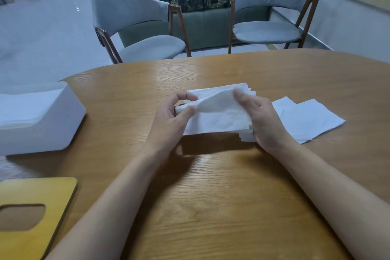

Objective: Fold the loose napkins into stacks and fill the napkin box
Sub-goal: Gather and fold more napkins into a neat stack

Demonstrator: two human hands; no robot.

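Two grey chairs point(130, 17) stand behind a big wooden table point(211, 196), and a wall with green leaves is at twelve o'clock.

At nine o'clock from the hands sits the white napkin box point(52, 133). It is open and seems to have white napkins in it. Its wooden lid point(31, 192) lies flat at seven o'clock. The napkin stack point(219, 116) is in the middle, held just above the table. More loose napkins point(306, 120) lie flat at three o'clock.

Things could go wrong here. The stack is bent and puffy on top, and its far edges fan out like steps. If a hand lets go too soon, the sheets may slide apart and the fold would be lost. The paper looks thin, so a hard squeeze might crumple or tear it. A puffy stack may also not sit flat in the box.

The left hand point(171, 116) is curled, and its thumb and fingers pinch the left end of the stack. The right hand point(261, 118) holds the right end, with its thumb on top. Its fingers seem to go under the paper, but they are hidden and a bit blurry.
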